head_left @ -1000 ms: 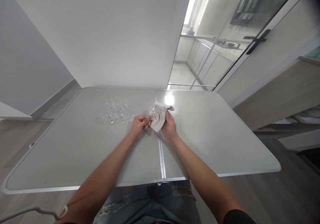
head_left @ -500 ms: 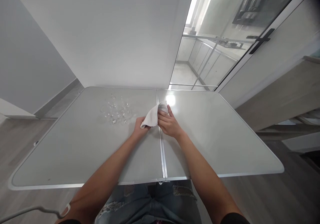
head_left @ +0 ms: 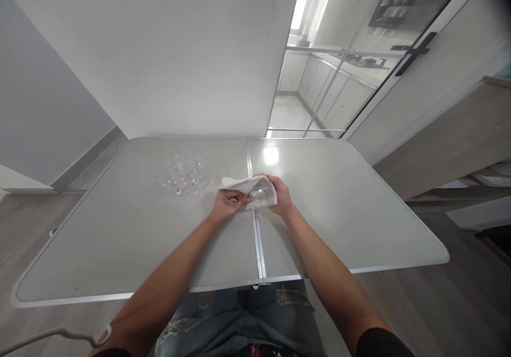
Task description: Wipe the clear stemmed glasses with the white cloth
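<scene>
My left hand [head_left: 225, 205] pinches the stem of a clear wine glass [head_left: 260, 191] that lies on its side above the middle seam of the grey table [head_left: 339, 218]. My right hand [head_left: 280, 193] is closed around a white cloth [head_left: 243, 185] wrapped about the bowl of that glass. Both hands hover just over the table's centre. Several other clear glasses [head_left: 179, 177] stand in a cluster to the left of my left hand.
The table's near edge [head_left: 223, 287] runs just above my lap. A white wall stands behind the table. A glass door with a black handle [head_left: 413, 54] is at the back right. A wooden counter [head_left: 459, 144] stands to the right.
The cloth covered the glass half a second ago; now the bowl shows against the cloth. My right hand has shifted to the glass's right side, and both hands dropped slightly toward me.
</scene>
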A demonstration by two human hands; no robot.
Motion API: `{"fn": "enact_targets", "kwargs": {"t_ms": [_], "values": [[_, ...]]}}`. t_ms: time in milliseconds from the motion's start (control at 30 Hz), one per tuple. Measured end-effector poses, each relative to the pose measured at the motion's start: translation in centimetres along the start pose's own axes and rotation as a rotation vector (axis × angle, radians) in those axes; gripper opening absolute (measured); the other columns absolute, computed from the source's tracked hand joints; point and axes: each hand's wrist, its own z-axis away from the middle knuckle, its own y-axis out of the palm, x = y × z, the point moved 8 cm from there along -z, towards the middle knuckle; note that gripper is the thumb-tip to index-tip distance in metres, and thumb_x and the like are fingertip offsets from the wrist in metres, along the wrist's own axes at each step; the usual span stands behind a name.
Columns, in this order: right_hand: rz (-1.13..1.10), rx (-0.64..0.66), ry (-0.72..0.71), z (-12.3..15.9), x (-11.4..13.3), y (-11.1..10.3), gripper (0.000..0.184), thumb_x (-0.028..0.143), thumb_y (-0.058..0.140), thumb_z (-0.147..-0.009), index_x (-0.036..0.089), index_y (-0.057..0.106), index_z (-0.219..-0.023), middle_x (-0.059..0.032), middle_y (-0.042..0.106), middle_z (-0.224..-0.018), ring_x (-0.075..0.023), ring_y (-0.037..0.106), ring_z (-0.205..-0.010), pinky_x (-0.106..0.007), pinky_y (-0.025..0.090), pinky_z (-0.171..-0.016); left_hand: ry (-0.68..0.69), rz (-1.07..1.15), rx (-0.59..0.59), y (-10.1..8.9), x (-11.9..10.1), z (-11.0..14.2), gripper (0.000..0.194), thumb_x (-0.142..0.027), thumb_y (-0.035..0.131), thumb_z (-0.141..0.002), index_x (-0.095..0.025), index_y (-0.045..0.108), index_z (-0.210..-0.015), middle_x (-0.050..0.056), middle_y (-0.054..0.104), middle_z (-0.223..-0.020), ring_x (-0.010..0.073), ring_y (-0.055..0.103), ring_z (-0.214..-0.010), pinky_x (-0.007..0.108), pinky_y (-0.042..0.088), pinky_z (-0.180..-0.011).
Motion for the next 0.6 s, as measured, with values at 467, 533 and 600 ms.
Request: {"fn": "enact_targets", "kwargs": {"t_ms": [467,533,600], "values": [[0.563,-0.168,-0.517,0.0,-0.5,2.2,0.065,0.039,0.057,-0.095,0.03,0.033,-0.154,-0.007,0.045,-0.153,-0.0245,0.041,-0.143,-0.044,0.034,-0.119,-0.179,0.231,-0.203,-0.8,2.0,-0.3,0.036,-0.048,0.072,-0.082,-0.015,0.067,-0.069,-0.003,0.05,-0.049,0.0072,0.042,-0.044,0.02,0.031,-0.044],[0.838,-0.18,-0.62,0.3,0.3,2.1,0.063,0.037,0.052,-0.098,0.03,0.029,-0.157,-0.0059,0.033,-0.161,-0.0243,0.027,-0.151,-0.046,0.025,-0.123,-0.169,0.178,-0.185,-0.7,1.9,-0.3,0.039,-0.049,0.07,-0.083,-0.015,0.064,-0.066,-0.003,0.049,-0.049,0.0074,0.042,-0.044,0.02,0.032,-0.044],[1.1,-0.1,-0.685,0.4,1.0,2.5,0.056,0.035,0.049,-0.099,0.027,0.037,-0.154,-0.0075,0.034,-0.161,-0.0253,0.025,-0.152,-0.049,0.022,-0.124,-0.159,0.112,-0.167,-0.8,1.7,-0.3,0.04,-0.049,0.069,-0.083,-0.015,0.061,-0.063,-0.003,0.049,-0.049,0.0076,0.043,-0.044,0.02,0.032,-0.044]]}}
